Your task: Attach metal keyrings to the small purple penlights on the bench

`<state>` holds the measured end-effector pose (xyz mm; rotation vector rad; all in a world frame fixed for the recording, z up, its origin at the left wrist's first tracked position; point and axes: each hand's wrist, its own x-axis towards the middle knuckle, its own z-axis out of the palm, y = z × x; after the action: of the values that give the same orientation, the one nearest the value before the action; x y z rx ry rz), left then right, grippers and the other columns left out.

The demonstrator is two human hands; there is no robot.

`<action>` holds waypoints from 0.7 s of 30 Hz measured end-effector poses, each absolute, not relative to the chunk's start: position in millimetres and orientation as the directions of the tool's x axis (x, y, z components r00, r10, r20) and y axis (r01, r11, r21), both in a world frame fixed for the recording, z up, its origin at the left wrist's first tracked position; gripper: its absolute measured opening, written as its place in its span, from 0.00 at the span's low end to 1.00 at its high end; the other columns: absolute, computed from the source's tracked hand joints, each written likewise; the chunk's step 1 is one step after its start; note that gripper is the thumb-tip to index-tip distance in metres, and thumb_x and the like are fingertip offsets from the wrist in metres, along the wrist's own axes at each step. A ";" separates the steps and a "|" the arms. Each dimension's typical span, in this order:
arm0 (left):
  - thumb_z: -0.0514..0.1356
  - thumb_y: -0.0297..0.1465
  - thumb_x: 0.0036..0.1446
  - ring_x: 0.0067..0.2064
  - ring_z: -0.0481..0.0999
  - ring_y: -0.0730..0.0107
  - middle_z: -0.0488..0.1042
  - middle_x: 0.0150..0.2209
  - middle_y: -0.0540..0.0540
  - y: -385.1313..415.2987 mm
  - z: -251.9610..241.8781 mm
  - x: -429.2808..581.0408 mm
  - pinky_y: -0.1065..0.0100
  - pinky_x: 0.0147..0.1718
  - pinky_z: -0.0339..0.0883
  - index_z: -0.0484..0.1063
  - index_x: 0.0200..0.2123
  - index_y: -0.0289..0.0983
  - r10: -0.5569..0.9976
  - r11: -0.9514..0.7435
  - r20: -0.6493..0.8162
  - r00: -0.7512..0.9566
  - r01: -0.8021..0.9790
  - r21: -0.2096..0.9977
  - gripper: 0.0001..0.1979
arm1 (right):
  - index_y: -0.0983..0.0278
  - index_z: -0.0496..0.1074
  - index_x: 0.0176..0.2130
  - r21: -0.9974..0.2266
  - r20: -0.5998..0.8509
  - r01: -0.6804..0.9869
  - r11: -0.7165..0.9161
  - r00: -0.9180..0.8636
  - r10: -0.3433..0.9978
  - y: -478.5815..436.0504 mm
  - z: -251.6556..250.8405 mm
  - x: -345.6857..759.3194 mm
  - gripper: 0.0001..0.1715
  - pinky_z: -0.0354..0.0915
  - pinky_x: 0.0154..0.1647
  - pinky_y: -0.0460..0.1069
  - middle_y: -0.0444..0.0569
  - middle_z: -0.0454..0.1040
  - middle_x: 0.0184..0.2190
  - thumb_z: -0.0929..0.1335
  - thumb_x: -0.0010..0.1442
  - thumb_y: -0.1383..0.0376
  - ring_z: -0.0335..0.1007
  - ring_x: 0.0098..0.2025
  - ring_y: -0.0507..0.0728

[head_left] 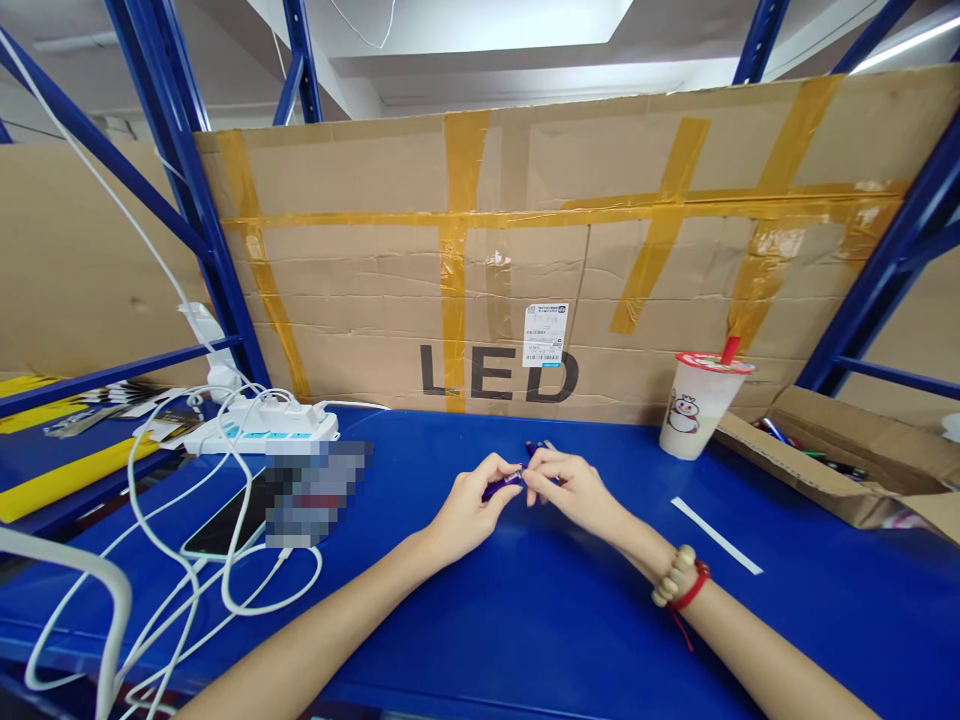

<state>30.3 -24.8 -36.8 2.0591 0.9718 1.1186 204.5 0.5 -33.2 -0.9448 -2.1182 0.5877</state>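
Both my hands meet over the middle of the blue table [525, 620]. My left hand [471, 502] pinches one end of a small dark purple pen-like piece [504, 484]. My right hand [571, 487] is closed on the other end, with further dark blue pen parts [537, 447] sticking up behind its fingers. A bead bracelet and a red string circle my right wrist.
A lidded drink cup [697, 405] with a red straw stands at the right. An open cardboard box [832, 460] of pens lies far right. A white strip [716, 535], a power strip [262, 425], white cables and a phone [225, 520] lie about. A taped cardboard wall [525, 250] stands behind.
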 end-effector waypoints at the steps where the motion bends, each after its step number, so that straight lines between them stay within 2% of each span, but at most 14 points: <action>1: 0.51 0.31 0.56 0.35 0.72 0.72 0.73 0.33 0.49 -24.4 -36.7 30.4 0.74 0.31 0.63 0.62 0.33 0.37 0.817 -0.554 0.437 0.377 0.300 0.777 0.04 | 0.63 0.72 0.17 -0.649 0.427 0.417 0.637 -0.494 0.758 -1.9 -34.8 201.2 0.28 0.60 0.32 0.46 0.46 0.69 0.22 0.60 0.59 0.53 0.65 0.28 0.51; 6: 0.50 0.29 0.56 0.28 0.71 0.74 0.71 0.24 0.51 -20.0 -40.0 31.7 0.73 0.30 0.62 0.63 0.35 0.36 0.799 -0.550 0.430 0.420 0.224 0.804 0.04 | 0.62 0.73 0.19 -0.658 0.350 0.466 0.592 -0.507 0.788 -7.9 -43.5 189.2 0.27 0.60 0.36 0.48 0.46 0.69 0.18 0.61 0.57 0.50 0.68 0.32 0.54; 10: 0.51 0.31 0.56 0.25 0.69 0.74 0.69 0.21 0.53 -16.3 -44.6 34.9 0.72 0.30 0.61 0.63 0.38 0.35 0.820 -0.494 0.394 0.415 0.166 0.854 0.07 | 0.63 0.74 0.21 -0.660 0.292 0.492 0.567 -0.528 0.798 -5.2 -43.5 191.4 0.27 0.61 0.31 0.46 0.45 0.70 0.19 0.59 0.58 0.50 0.68 0.27 0.52; 14: 0.53 0.32 0.55 0.26 0.65 0.77 0.67 0.23 0.53 -16.3 -43.3 37.8 0.73 0.29 0.58 0.63 0.36 0.35 0.864 -0.418 0.347 0.365 0.136 0.898 0.07 | 0.64 0.70 0.19 -0.653 0.324 0.569 0.500 -0.388 0.863 -0.7 -39.5 197.8 0.26 0.60 0.26 0.45 0.44 0.69 0.20 0.62 0.55 0.49 0.66 0.23 0.50; 16: 0.53 0.33 0.55 0.25 0.62 0.78 0.63 0.21 0.54 -16.8 -40.9 37.9 0.74 0.28 0.55 0.63 0.36 0.35 0.883 -0.386 0.324 0.340 0.134 0.913 0.07 | 0.63 0.72 0.24 -0.713 0.369 0.509 0.482 -0.313 0.875 2.4 -38.4 200.1 0.20 0.61 0.23 0.45 0.44 0.70 0.22 0.64 0.53 0.50 0.64 0.20 0.48; 18: 0.54 0.33 0.54 0.24 0.60 0.78 0.60 0.20 0.55 -16.7 -38.7 36.8 0.74 0.27 0.54 0.63 0.36 0.35 0.895 -0.359 0.303 0.327 0.124 0.925 0.08 | 0.63 0.72 0.31 -0.776 0.428 0.373 0.509 -0.282 0.859 5.9 -38.1 201.6 0.17 0.62 0.22 0.45 0.45 0.71 0.28 0.67 0.50 0.52 0.63 0.20 0.47; 21: 0.54 0.33 0.54 0.25 0.60 0.78 0.61 0.21 0.55 -15.5 -36.7 34.0 0.74 0.26 0.53 0.63 0.37 0.34 0.895 -0.349 0.293 0.336 0.120 0.929 0.09 | 0.64 0.74 0.30 -0.815 0.482 0.204 0.542 -0.280 0.830 10.4 -37.1 203.6 0.15 0.64 0.22 0.45 0.47 0.69 0.32 0.69 0.48 0.55 0.65 0.22 0.48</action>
<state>34.0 -15.5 -36.7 1.7189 0.9135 1.1049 203.6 10.4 -37.1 -0.8600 -1.7821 0.7853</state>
